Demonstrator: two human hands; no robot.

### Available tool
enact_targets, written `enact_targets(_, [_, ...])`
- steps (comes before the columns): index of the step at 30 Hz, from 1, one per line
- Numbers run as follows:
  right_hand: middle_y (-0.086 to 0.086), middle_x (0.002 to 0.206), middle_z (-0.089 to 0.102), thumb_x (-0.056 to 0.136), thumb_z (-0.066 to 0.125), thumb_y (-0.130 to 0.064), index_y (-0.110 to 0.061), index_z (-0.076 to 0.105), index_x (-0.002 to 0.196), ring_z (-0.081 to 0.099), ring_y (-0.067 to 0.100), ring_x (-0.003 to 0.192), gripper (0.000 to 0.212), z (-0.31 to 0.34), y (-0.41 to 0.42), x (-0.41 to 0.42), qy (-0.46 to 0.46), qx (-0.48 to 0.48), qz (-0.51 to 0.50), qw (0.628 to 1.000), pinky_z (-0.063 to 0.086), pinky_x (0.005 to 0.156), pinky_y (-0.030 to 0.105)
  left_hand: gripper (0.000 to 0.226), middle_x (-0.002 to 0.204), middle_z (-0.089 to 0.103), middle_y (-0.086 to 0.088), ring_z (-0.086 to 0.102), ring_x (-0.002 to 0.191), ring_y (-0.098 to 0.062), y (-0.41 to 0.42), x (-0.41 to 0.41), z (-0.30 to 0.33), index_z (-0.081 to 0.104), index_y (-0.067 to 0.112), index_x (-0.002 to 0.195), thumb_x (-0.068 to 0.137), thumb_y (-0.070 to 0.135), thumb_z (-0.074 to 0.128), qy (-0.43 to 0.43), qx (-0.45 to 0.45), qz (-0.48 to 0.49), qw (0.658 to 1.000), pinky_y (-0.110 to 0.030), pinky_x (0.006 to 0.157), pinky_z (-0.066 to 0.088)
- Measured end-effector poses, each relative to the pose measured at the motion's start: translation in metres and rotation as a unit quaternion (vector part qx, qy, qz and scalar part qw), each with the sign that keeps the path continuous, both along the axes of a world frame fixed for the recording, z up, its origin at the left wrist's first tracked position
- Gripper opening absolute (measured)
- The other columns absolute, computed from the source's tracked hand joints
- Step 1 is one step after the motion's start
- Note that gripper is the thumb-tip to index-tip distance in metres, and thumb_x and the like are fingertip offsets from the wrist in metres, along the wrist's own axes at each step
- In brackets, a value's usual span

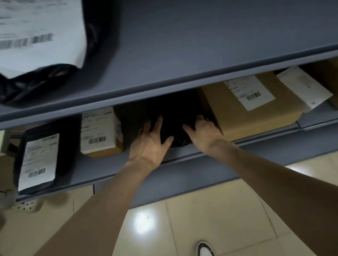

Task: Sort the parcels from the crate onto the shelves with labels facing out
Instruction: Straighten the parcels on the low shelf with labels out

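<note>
I press the black bag (162,118) with both released hands, left (150,143) and right (204,133); I'd turn it so its label shows, beside the brown box (254,116).

Black parcel (168,115), grey shelf (200,76)

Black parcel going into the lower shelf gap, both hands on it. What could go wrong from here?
1. The black parcel shows no label toward the front; it may end up shelved label-hidden.
2. The gap is tight: left hand and right hand pushing it in could shove the small labelled box or the brown box askew.
</note>
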State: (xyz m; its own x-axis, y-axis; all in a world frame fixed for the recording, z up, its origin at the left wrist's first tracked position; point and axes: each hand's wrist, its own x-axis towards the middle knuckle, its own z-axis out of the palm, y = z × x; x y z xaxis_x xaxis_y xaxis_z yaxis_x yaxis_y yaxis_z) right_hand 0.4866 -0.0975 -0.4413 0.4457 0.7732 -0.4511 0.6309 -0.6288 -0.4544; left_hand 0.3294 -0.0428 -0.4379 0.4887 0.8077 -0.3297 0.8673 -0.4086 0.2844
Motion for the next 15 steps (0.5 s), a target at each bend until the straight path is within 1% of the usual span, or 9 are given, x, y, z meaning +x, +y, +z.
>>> enact_targets(2, [0.02,0.139,0.049,0.102,0.04,-0.045,-0.003,0.035,0.144,0.049,0.037,0.126,0.06,-0.005,0.004,0.002,0.081,0.003,-0.06,0.995,0.041,0.095,0.036,0.07,0.168,0.013,-0.002,0.027,0.149,-0.029,-0.002,0.006,-0.012,0.016,0.028,0.16,0.101,0.057,0.04,-0.002,-0.016,0.028,0.999,-0.042,0.113,0.037])
enact_targets(4, [0.02,0.142,0.048,0.103,0.039,-0.045,-0.004,0.036,0.144,0.047,0.036,0.129,0.059,-0.015,0.006,0.002,0.133,0.012,-0.086,0.987,0.038,0.099,0.035,0.067,0.168,0.012,0.0,0.029,0.148,-0.027,-0.007,0.009,-0.022,0.022,0.023,0.159,0.102,0.053,0.04,-0.024,-0.021,0.058,0.998,-0.041,0.113,0.037])
enact_targets(6, [0.021,0.147,0.041,0.103,0.037,-0.046,-0.002,0.036,0.145,0.039,0.036,0.135,0.061,-0.027,0.008,-0.002,0.13,0.02,-0.068,0.989,0.031,0.109,0.04,0.064,0.168,0.014,-0.002,0.032,0.147,-0.027,-0.011,0.009,-0.03,0.024,0.02,0.158,0.104,0.05,0.04,-0.056,-0.017,0.079,0.995,-0.041,0.113,0.038])
enact_targets(8, [0.023,0.149,0.036,0.102,0.039,-0.044,-0.001,0.036,0.144,0.032,0.037,0.138,0.06,-0.037,0.01,-0.006,0.115,0.04,-0.081,0.989,0.026,0.113,0.043,0.062,0.167,0.015,-0.001,0.032,0.147,-0.027,-0.013,0.008,-0.033,0.026,0.02,0.158,0.104,0.047,0.04,-0.076,-0.01,0.085,0.993,-0.042,0.113,0.039])
enact_targets(10, [0.021,0.144,0.04,0.101,0.045,-0.043,-0.005,0.04,0.139,0.035,0.038,0.134,0.054,-0.042,0.013,-0.009,0.117,0.07,-0.118,0.984,0.03,0.112,0.044,0.061,0.167,0.015,0.001,0.031,0.148,-0.026,-0.013,0.008,-0.033,0.026,0.021,0.158,0.105,0.047,0.039,-0.092,-0.012,0.092,0.991,-0.042,0.114,0.037])
enact_targets(12, [0.016,0.139,0.046,0.099,0.049,-0.044,-0.011,0.044,0.136,0.041,0.036,0.13,0.05,-0.043,0.012,-0.01,0.15,0.103,-0.151,0.972,0.036,0.108,0.045,0.061,0.168,0.015,0.001,0.028,0.149,-0.025,-0.012,0.009,-0.032,0.026,0.021,0.158,0.105,0.049,0.037,-0.112,-0.029,0.106,0.988,-0.038,0.116,0.034])
enact_targets(13, [0.013,0.135,0.05,0.098,0.051,-0.043,-0.013,0.045,0.135,0.045,0.033,0.126,0.048,-0.042,0.01,-0.01,0.178,0.123,-0.164,0.962,0.039,0.105,0.043,0.061,0.168,0.015,0.001,0.027,0.15,-0.024,-0.013,0.01,-0.032,0.026,0.021,0.158,0.105,0.049,0.035,-0.126,-0.042,0.114,0.985,-0.036,0.116,0.031])
enact_targets(15, [0.003,0.122,0.055,0.098,0.054,-0.036,-0.013,0.045,0.133,0.052,0.022,0.114,0.043,-0.036,0.005,-0.012,0.238,0.162,-0.193,0.938,0.041,0.095,0.032,0.059,0.168,0.015,0.0,0.024,0.151,-0.023,-0.014,0.011,-0.031,0.027,0.021,0.158,0.106,0.049,0.032,-0.159,-0.064,0.131,0.976,-0.031,0.118,0.026])
